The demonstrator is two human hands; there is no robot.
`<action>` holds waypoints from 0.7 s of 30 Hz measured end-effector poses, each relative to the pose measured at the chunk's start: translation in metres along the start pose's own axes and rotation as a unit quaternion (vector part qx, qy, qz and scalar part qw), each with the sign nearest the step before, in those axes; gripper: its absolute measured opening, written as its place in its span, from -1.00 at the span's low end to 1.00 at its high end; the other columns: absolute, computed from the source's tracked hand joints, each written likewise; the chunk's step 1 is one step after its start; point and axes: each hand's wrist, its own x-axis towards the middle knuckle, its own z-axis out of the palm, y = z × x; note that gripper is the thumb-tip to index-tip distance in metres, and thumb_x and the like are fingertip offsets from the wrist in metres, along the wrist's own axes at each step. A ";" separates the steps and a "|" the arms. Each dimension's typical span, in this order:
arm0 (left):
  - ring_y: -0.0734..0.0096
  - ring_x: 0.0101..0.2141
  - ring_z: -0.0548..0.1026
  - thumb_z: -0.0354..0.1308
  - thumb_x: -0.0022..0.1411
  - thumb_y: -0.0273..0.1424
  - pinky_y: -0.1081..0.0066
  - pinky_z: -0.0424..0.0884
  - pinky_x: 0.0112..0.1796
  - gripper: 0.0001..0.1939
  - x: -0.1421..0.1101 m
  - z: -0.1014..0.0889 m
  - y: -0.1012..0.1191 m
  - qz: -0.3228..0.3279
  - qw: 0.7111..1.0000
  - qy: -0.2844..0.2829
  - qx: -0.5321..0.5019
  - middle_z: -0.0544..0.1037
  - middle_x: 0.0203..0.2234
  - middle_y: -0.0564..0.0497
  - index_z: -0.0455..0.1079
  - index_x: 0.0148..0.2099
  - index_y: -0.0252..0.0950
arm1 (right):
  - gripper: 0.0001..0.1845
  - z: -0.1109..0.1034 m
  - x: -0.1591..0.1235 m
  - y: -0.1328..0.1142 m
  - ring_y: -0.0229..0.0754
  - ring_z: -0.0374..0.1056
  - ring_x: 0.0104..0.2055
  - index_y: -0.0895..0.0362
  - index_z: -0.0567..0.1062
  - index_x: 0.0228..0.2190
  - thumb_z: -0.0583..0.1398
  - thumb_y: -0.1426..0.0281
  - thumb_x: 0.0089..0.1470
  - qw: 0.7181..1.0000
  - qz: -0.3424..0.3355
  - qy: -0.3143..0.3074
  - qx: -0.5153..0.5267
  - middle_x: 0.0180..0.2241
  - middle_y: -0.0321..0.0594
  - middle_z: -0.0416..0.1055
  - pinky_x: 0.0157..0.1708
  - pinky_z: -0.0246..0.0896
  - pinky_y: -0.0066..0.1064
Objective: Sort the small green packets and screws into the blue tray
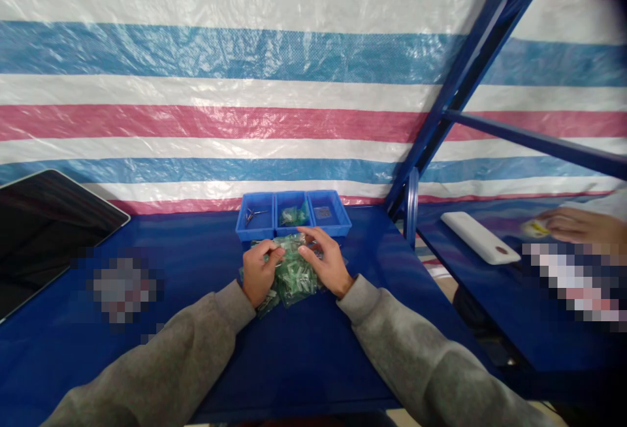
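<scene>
A pile of small clear-green plastic bags (296, 277) with small metallic-looking pieces inside lies on the blue table between my hands. My left hand (258, 273) is closed, with thumb and forefinger pinching the edge of one plastic bag (289, 241) at the top of the pile. From the other side, my right hand (329, 262) reaches over the bags, its thumb and forefinger apart and close to that same bag. Its other fingers are partly hidden. Just beyond stand three joined blue bins: the left bin (265, 224) holds thin metal pieces, the middle bin (284, 202) green bags, the right bin (337, 218) small clear items.
A dark-screened tablet (53, 231) is at the left, near a blurred-out patch. Right of a blue metal frame (453, 97), a second table bears a white oblong device (477, 236). A co-worker's hand (582, 226) holds something yellow and white there. Striped sheeting hangs behind.
</scene>
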 end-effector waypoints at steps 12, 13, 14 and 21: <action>0.47 -0.50 0.42 0.08 0.21 -0.26 0.51 0.31 -0.44 -0.77 0.001 0.001 0.004 -0.013 1.000 -0.001 -0.020 0.46 -0.56 0.08 0.41 -0.33 -0.31 | -0.67 0.001 0.001 -0.003 -0.25 0.22 -0.46 0.13 0.35 -0.59 0.08 0.31 0.17 0.997 -0.011 0.033 -0.070 -0.55 -0.29 0.27 -0.41 0.12 -0.41; 0.46 -0.50 0.42 0.08 0.21 -0.25 0.51 0.31 -0.44 -0.78 0.001 0.002 0.005 -0.018 0.999 -0.003 -0.027 0.47 -0.55 0.08 0.42 -0.28 -0.31 | -0.68 0.000 0.001 -0.003 -0.25 0.22 -0.46 0.13 0.35 -0.59 0.07 0.32 0.18 0.997 -0.013 0.038 -0.072 -0.54 -0.28 0.27 -0.41 0.11 -0.41; 0.46 -0.50 0.42 0.08 0.21 -0.25 0.51 0.31 -0.44 -0.77 0.001 0.002 0.005 -0.021 0.999 -0.005 -0.035 0.48 -0.55 0.08 0.43 -0.24 -0.31 | -0.68 0.000 0.001 -0.003 -0.25 0.22 -0.45 0.13 0.35 -0.58 0.07 0.32 0.18 0.996 -0.017 0.043 -0.071 -0.53 -0.28 0.28 -0.40 0.12 -0.41; 0.52 -0.54 0.35 0.09 0.21 -0.30 0.52 0.25 -0.44 -0.75 0.003 0.003 0.002 0.009 1.000 0.007 -0.021 0.39 -0.61 0.11 0.34 -0.46 -0.33 | -0.77 0.000 0.002 0.000 -0.23 0.28 -0.39 0.13 0.43 -0.46 0.11 0.28 0.15 0.998 -0.019 0.028 -0.045 -0.42 -0.22 0.36 -0.38 0.17 -0.41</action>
